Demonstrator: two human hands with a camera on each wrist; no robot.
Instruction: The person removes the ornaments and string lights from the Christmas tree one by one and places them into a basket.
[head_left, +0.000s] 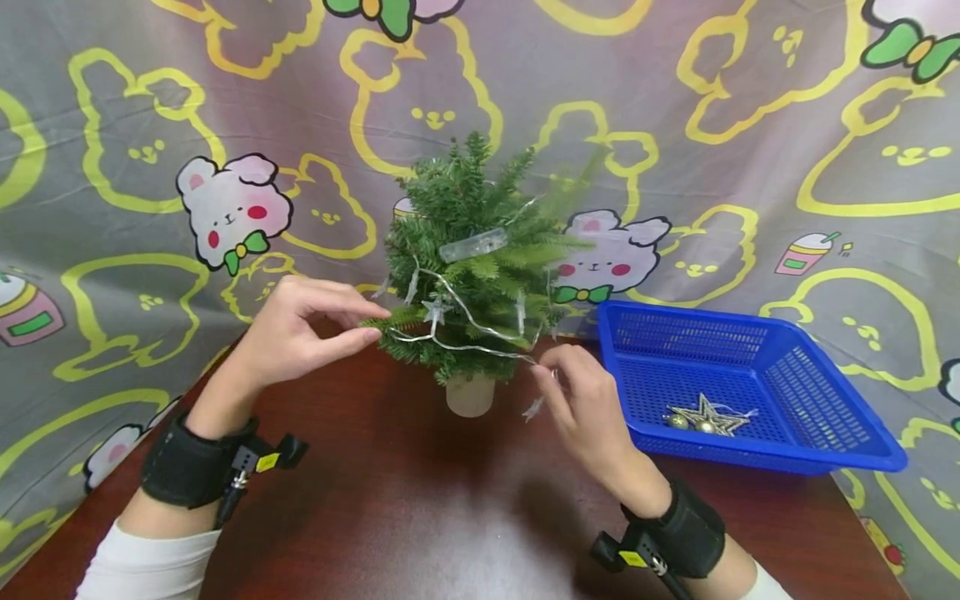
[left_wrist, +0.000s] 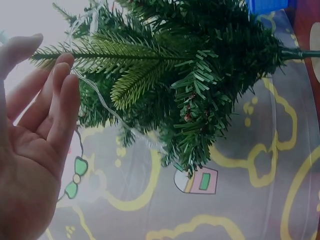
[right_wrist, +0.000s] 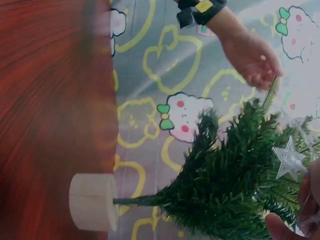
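Observation:
A small artificial Christmas tree [head_left: 465,200] stands upright on a round wooden base [head_left: 470,395]. My left hand [head_left: 303,329] pinches the tip of a light green branch [left_wrist: 120,57] on the tree's left side. A clear string of star lights [head_left: 480,348] is draped across the front, with one star [right_wrist: 289,156] facing out and a clear battery box [head_left: 473,245] resting among the upper branches. At the lower right, my right hand [head_left: 588,408] holds the light wire between thumb and fingers, and a small star dangles beside it. Only its fingertips show at the right wrist view's edge.
To the right, a blue plastic basket [head_left: 817,367] holds a glittery gold star ornament [head_left: 708,414] and small gold balls [head_left: 677,422]. Behind the dark red wooden table [head_left: 420,500] hangs a grey cloth [head_left: 300,117] printed with yellow outlines and white bears.

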